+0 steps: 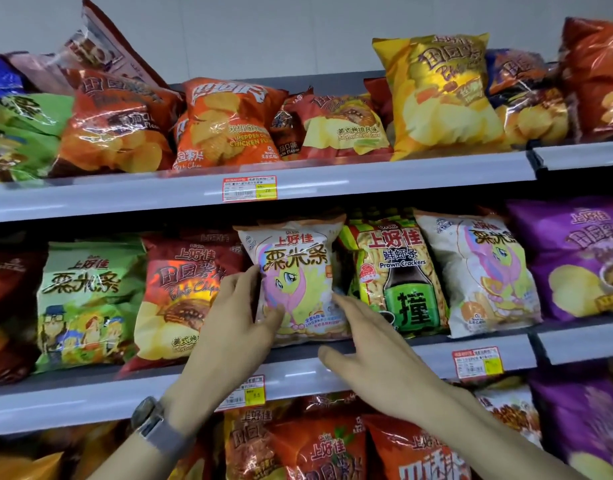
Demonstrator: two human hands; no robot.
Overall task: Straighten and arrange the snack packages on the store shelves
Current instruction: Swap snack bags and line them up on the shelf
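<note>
A white snack bag with a pink cartoon pony (298, 271) stands upright on the middle shelf (90, 400). My left hand (234, 323) holds its left edge, thumb across the lower front and fingers behind the side. My right hand (363, 348) touches the bag's lower right side with straight fingers, the thumb hanging over the shelf lip. A red potato chip bag (180, 292) leans to its left and a prawn cracker bag (398, 275) stands to its right.
The top shelf (125, 195) carries orange, red and yellow chip bags, several leaning or piled askew. A green bag (83, 299), a second white pony bag (485, 271) and a purple bag (582, 261) share the middle shelf. More red and orange bags fill the shelf below.
</note>
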